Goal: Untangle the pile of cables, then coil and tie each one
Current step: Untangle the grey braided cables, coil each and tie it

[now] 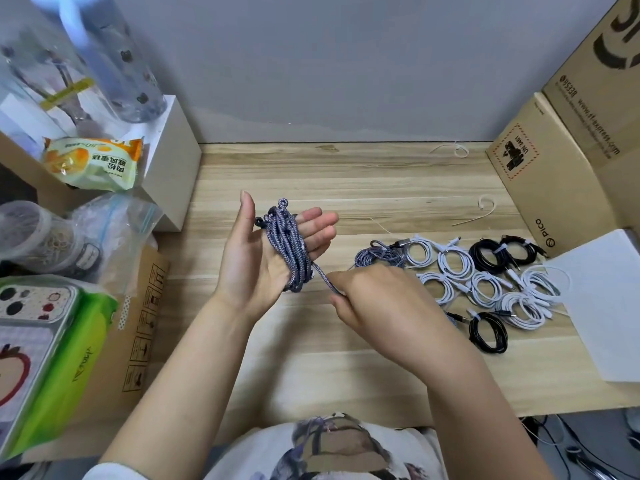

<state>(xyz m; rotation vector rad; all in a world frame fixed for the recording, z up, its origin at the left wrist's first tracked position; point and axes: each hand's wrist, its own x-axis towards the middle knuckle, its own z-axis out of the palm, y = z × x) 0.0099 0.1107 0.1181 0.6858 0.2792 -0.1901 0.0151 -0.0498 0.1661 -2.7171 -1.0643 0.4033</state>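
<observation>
So right now your left hand (258,251) is basically the spool — palm up, fingers straight and spread, with the grey braided cable (290,249) wrapped in several turns around them. Your right hand (372,299) is just below and to the right, pinching the free tail of that cable between thumb and curled fingers, and the tail runs taut from the wraps to the pinch.

My read on how it'll handle: braided jacket, so it's light and floppy, with more grip than the smooth plastic ones. It shouldn't slide off your fingers, but the loops will slump the second you take the tension away. I'd keep the pinch close to the bundle and, when you slip it off, squeeze across the middle of the turns rather than lifting by one strand.

There's a loose twist tie (479,211) lying on the table (381,188) up to the right, well apart from your hands — probably your next grab.

The finished coils (485,282), white and black, plus one grey braided coil, sit in a cluster to the right of your right hand, next to a white box (609,306).
</observation>
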